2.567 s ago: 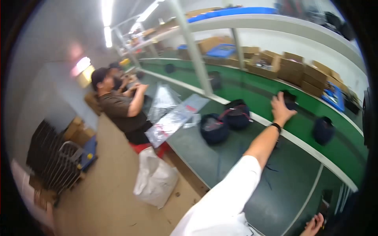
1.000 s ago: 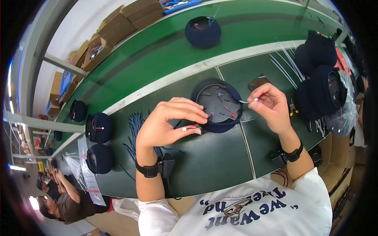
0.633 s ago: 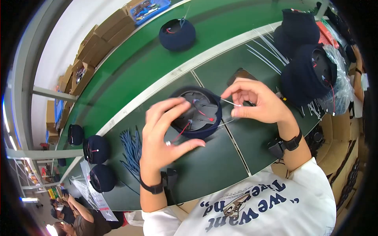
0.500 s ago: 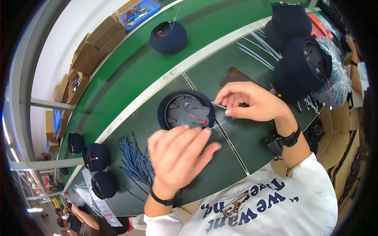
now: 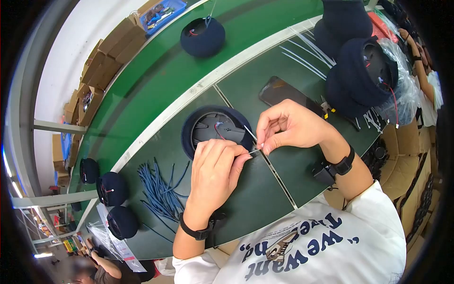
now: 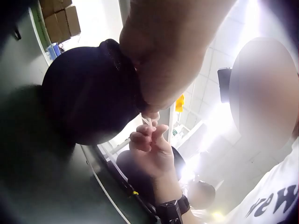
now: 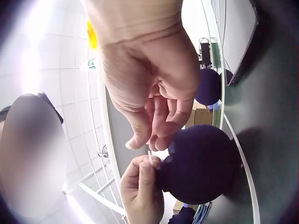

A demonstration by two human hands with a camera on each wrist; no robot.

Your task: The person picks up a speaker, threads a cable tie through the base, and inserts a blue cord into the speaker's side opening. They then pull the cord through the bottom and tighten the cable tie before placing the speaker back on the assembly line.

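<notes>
Over a dark green workbench (image 5: 265, 203) — beside a bright green conveyor belt (image 5: 156, 75) lined with cardboard boxes (image 5: 104, 52) — the left hand (image 5: 215, 170) and right hand (image 5: 288, 127) both pinch a thin white wire (image 5: 249, 133), just beside a navy round unit (image 5: 213, 130).

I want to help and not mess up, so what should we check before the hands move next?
1. Left hand pinches the white strip: ok.
2. Right hand pinches it too: ok.
3. Round navy piece lies on the table, open side up: ok.
4. Red wire free of the strip: cannot tell.
5. Phone apart from the round navy piece: ok.
</notes>
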